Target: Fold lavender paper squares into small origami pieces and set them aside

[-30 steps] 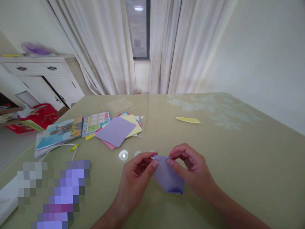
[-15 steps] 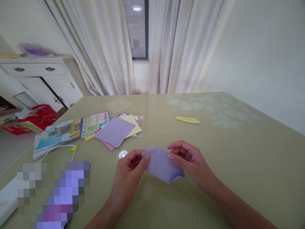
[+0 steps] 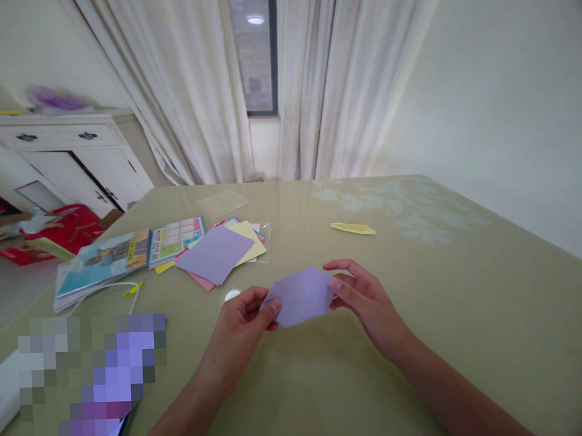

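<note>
A folded piece of purple paper is held above the near middle of the table, its broad face turned toward me. My left hand pinches its left corner, thumb in front and fingers behind. At the right corner, my right hand grips it between thumb and fingers, with the index finger raised along the top. The paper's back side is hidden. Just beyond my left hand lies a small white round object, partly covered by that hand.
Loose colored paper sheets lie left of center beside a booklet. A folded yellow paper piece rests farther back. At near left are a white cable and a blurred-out purple object. Curtains hang behind the table.
The purple paper has been turned in my hands: its pointed, folded lower right edge no longer shows, and a flat face is toward me. The view has shifted slightly.
</note>
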Demonstrator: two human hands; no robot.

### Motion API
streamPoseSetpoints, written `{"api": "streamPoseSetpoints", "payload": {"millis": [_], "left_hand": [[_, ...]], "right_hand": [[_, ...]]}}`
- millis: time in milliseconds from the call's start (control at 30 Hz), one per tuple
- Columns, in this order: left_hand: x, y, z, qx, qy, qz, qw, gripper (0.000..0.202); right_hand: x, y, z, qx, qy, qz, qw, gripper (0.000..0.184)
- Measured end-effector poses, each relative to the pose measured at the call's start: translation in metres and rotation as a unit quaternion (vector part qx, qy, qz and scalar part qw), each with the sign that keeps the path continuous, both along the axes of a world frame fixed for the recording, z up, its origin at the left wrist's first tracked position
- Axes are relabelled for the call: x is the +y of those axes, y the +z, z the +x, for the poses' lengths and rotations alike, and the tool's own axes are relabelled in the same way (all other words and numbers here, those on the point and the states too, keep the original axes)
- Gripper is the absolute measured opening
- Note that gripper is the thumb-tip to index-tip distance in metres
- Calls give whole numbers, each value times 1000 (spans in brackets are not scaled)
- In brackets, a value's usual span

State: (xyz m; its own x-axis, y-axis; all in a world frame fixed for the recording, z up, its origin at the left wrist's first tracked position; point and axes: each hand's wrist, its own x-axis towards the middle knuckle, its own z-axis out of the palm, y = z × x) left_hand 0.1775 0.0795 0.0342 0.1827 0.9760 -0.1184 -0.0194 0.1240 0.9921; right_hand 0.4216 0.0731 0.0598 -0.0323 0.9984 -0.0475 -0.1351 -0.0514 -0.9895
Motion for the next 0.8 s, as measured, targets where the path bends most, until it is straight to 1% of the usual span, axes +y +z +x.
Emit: {"api": "streamPoseSetpoints", "payload": {"millis": [67,200,267,367,433,533,567,633,667,700,733,800], "left_hand": [[1,0,0,-9,9,0,1000,37],[-2,5,3,-11,-39,7,999,36],[-8,9,6,28,-52,34,998,33],[-16,15,10,123,-30,114,985,24],[-20,15,12,162,-10,156,974,20],[-22,12,13,174,-5,166,971,18],[-22,11,13,178,-6,166,970,22],[-22,8,13,195,-6,184,963,43],[-22,7,13,209,-5,206,956,53],[-22,7,13,223,-6,233,946,58],[-22,7,13,234,-8,261,936,59],[-22,8,13,239,-14,306,922,51]], "right_hand": [[-1,1,0,0,-6,15,1000,46],[-3,-2,-1,-15,14,28,999,40],[-4,-4,-2,-29,30,39,998,43],[-7,-9,-5,-74,26,72,994,51],[-8,-11,-7,-95,8,90,991,49],[-6,-15,-7,-77,-7,107,991,43],[-6,-15,-7,-65,-6,111,992,43],[-6,-15,-6,-44,-1,113,993,43],[-7,-14,-7,-38,4,105,994,43],[-8,-13,-7,-35,11,95,995,43],[-9,-12,-8,-35,18,85,996,43],[-11,-9,-10,-34,31,69,997,42]]}}
